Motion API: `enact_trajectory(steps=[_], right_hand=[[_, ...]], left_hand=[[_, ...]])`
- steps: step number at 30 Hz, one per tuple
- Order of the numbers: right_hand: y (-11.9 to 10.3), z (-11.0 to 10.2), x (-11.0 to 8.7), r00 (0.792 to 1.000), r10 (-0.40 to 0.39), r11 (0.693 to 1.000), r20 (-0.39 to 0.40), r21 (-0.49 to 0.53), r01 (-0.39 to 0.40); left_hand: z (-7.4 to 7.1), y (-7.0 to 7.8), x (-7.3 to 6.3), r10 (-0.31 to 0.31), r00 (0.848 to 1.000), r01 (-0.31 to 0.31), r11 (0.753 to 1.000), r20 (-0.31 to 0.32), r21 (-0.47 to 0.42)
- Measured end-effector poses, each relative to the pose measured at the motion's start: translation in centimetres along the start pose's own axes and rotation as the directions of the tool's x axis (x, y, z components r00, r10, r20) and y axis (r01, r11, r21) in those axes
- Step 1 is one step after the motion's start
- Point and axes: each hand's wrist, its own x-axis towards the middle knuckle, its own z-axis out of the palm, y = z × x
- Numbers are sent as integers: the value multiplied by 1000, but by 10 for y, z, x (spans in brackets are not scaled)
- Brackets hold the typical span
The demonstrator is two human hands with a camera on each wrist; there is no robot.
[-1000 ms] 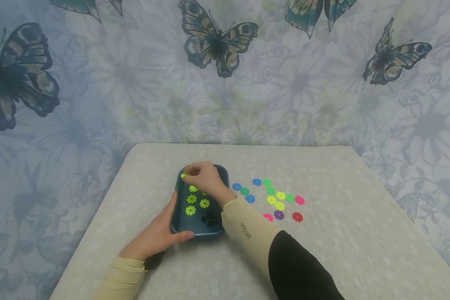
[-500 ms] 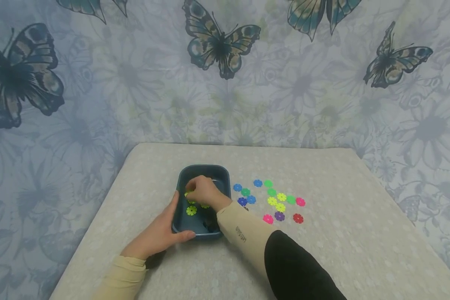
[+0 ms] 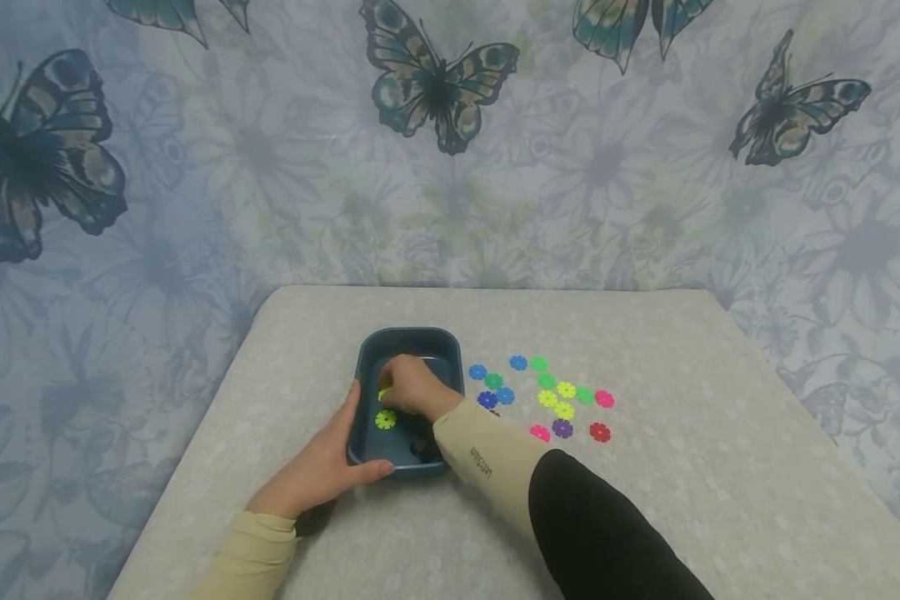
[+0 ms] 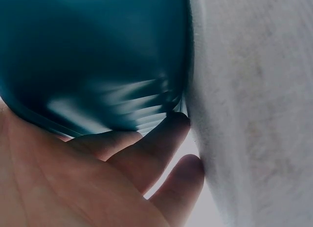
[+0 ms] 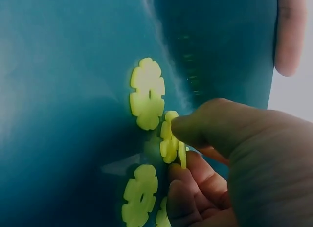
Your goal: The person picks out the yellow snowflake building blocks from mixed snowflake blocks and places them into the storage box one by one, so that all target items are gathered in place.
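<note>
My right hand reaches in over the right side of the blue tray, its grip about midway between the far and near ends. Thumb and fingertips are nearly closed together, pinching a yellow disc shaped like a flower; a second thin yellow edge shows behind it, so I may have hold of two. What I pinch is tipped on edge, while a flat flower lies on the tray floor just beside it.

The relation that counts: one loose disc lies just to the near side of my right fingertips, in the left half of the tray. Being round, it has no long axis; the tray's runs near to far. My right hand is the nearer one to it.

My left hand grips the tray's near left corner, thumb along the near rim, fingers against the left wall. A dark shape sits near right inside; I cannot tell what it is. Right of the tray, scattered discs in several colours lie on the tabletop.
</note>
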Motion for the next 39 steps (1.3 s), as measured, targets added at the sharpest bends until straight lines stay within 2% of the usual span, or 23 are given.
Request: enact_trajectory(steps=[6,13,18,25,39], right_hand=[[-1,4,-2,1000,8,999,2,-43,-8],[-4,3,-5,1000,-2,998,-2,-68,2],[-4,1,-5,1000,-12,996,0,-88,12],[-1,4,-2,999,-42,988,-7,-146,41],[-4,2,-3,999,-48,983,-2,-177,47]], left_hand=[[1,0,-2,-29,1000,29,1000,9,-13],[1,0,-1,-5,1000,5,1000,8,-18],[1,1,-1,-13,1000,13,1000,9,-16],[0,3,-1,22,1000,-22,1000,-1,-9],[0,3,-1,30,1000,-30,999,-6,-17]])
